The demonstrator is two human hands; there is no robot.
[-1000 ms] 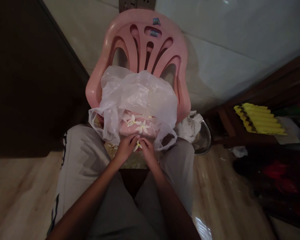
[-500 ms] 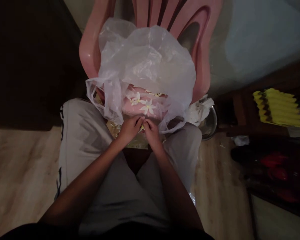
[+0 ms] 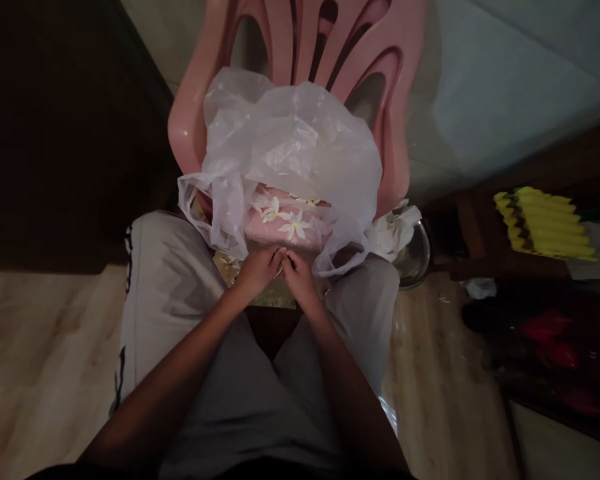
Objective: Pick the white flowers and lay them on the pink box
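Note:
My left hand [image 3: 261,268] and my right hand [image 3: 299,277] meet at the fingertips between my knees, both pinched closed. Something small and pale shows between them, too small to name. Just beyond my fingers, a pink packet or cloth [image 3: 265,230] carries white star-shaped flowers [image 3: 294,226] with yellow centres. A crumpled translucent plastic bag [image 3: 300,140] lies over and around it on the seat of a pink plastic chair [image 3: 187,137]. Beneath my hands is a patterned, yellowish surface [image 3: 275,295].
Right of the chair stand a metal bowl [image 3: 423,257] and crumpled white plastic [image 3: 393,233]. A yellow ridged stack [image 3: 547,223] rests on a low wooden shelf farther right. Dark furniture [image 3: 65,133] rises at the left.
The view has tilted, so the chair and bag appear lower. My hands stay together at the fingertips; the yellow bit seen between them earlier is now mostly hidden.

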